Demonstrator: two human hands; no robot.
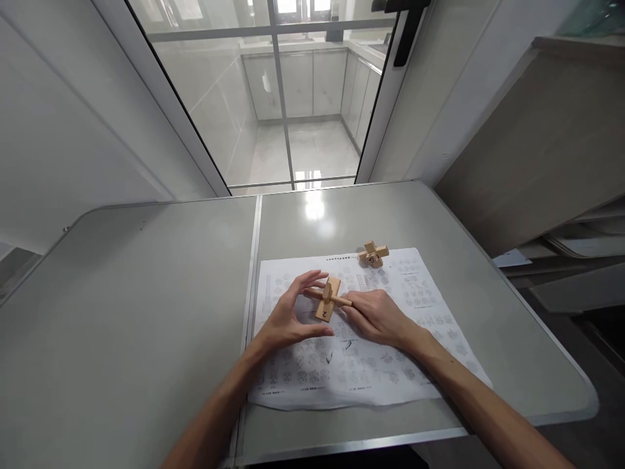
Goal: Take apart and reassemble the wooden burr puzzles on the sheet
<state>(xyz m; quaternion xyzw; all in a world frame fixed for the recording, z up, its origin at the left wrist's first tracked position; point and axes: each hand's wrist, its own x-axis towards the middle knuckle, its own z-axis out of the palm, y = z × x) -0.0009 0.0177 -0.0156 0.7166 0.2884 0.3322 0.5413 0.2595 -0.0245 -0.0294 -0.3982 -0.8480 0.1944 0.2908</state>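
Note:
A small wooden piece assembly (328,299), with a flat block marked 2 and a rod across it, is held above the printed sheet (361,365). My right hand (378,316) pinches the rod's right end. Around the left side of the assembly curves my left hand (293,316), thumb and fingers spread apart; its fingertips are near the rod's left end, and whether they touch it is hard to tell. Farther back, a second assembly of crossed wooden pieces (374,254) sits on the sheet's far edge.
The grey table (195,293) has a metal seam left of the sheet. Beyond its far edge stands a glass door (317,98) with a black handle (407,32). Shelving with a wooden panel (532,143) is on the right.

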